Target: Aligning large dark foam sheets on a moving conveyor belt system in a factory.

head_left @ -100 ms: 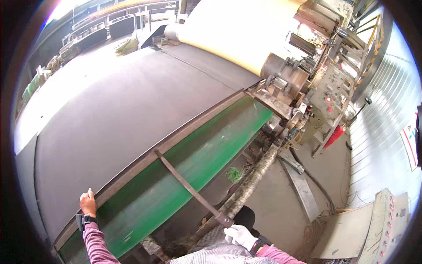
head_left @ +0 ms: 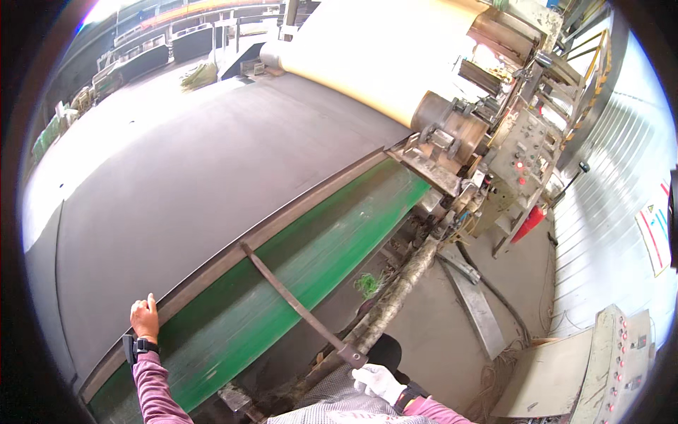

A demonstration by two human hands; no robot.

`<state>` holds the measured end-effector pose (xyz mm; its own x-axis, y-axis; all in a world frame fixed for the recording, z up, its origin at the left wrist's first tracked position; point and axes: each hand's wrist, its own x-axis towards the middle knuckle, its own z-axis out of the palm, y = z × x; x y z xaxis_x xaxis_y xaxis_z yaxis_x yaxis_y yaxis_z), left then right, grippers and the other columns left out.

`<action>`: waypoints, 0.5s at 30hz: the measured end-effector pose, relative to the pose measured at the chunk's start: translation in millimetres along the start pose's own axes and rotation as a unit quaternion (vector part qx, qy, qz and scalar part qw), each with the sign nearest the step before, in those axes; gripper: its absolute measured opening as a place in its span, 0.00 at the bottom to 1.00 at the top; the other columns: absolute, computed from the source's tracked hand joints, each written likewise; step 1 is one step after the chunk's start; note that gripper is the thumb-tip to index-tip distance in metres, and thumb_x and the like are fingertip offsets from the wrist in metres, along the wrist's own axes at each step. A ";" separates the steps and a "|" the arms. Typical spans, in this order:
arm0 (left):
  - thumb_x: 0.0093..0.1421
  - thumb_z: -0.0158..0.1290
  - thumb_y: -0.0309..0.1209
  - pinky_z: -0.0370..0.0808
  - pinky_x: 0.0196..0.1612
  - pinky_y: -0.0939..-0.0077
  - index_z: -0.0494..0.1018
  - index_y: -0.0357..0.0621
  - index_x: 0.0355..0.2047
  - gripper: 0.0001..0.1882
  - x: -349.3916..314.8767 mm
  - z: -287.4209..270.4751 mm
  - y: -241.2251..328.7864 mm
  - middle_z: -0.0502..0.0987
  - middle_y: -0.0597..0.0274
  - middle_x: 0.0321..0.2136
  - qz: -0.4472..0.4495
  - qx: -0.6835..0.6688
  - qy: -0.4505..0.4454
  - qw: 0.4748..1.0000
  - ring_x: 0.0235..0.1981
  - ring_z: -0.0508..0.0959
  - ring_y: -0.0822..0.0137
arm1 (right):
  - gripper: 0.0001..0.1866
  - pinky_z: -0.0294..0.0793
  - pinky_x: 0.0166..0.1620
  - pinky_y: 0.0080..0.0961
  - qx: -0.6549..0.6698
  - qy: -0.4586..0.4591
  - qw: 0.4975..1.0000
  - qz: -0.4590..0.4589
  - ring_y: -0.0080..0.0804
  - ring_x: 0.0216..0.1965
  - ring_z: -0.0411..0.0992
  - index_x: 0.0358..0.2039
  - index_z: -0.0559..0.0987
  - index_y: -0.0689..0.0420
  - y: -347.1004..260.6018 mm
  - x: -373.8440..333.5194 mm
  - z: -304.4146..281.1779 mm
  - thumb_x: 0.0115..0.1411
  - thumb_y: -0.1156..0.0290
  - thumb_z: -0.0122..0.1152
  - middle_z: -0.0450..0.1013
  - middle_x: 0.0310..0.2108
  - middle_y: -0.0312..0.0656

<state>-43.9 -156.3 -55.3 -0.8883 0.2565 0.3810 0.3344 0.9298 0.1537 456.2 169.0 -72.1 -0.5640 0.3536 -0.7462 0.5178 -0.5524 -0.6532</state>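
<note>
A wide dark grey sheet [head_left: 176,191] lies on a long bed edged by a brown metal rail [head_left: 275,230]. At its near left end my bare left hand [head_left: 145,319] is closed over the rail, one fingertip pointing up. A flat brown metal bar [head_left: 293,304] runs from the rail toward me, across a green side panel [head_left: 332,240]. My right hand [head_left: 380,383], in a white glove, has its fingers curled beside the bar's near end, which has a hole. Whether they grip the bar or something below it is hidden.
A large pale yellow roll [head_left: 367,63] stands at the far end, above a dark metal roller [head_left: 452,124]. Control panels with red lights stand right [head_left: 526,152] and near right [head_left: 614,367]. A metal plank [head_left: 477,311] and a dark hose [head_left: 505,304] lie on the floor.
The line across the grey sheet near the far roller no longer shows. The view has shifted slightly. Both hands keep nearly the same places at the rail and the bar's end.
</note>
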 end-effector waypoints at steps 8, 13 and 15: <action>0.62 0.42 0.52 0.73 0.39 0.60 0.78 0.36 0.22 0.31 25.5 9.1 153.8 0.76 0.50 0.27 0.069 0.041 -0.029 0.996 0.34 0.76 0.52 | 0.12 0.63 0.19 0.15 -0.016 -0.007 1.000 0.008 0.17 0.17 0.66 0.36 0.77 0.56 5.9 4.4 -1.8 0.60 0.61 0.57 0.74 0.23 0.34; 0.61 0.40 0.56 0.73 0.42 0.59 0.78 0.34 0.24 0.34 51.9 22.0 222.3 0.78 0.42 0.27 0.086 -0.032 -0.090 0.992 0.35 0.78 0.49 | 0.12 0.62 0.19 0.15 -0.033 0.013 0.999 0.005 0.17 0.16 0.64 0.37 0.77 0.56 4.0 4.1 2.3 0.60 0.61 0.56 0.73 0.23 0.33; 0.61 0.40 0.56 0.73 0.41 0.58 0.78 0.36 0.25 0.33 62.7 22.7 238.0 0.77 0.42 0.25 0.099 -0.110 -0.143 0.979 0.34 0.78 0.48 | 0.13 0.62 0.19 0.15 -0.039 0.014 0.999 0.004 0.17 0.16 0.64 0.37 0.77 0.56 3.8 3.7 3.7 0.60 0.61 0.57 0.73 0.23 0.33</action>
<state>-27.1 87.0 -15.6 -0.8403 0.5190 0.1565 0.5409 0.7833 0.3063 453.7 165.5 -76.8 -0.5418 0.3717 -0.7538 0.5716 -0.4946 -0.6548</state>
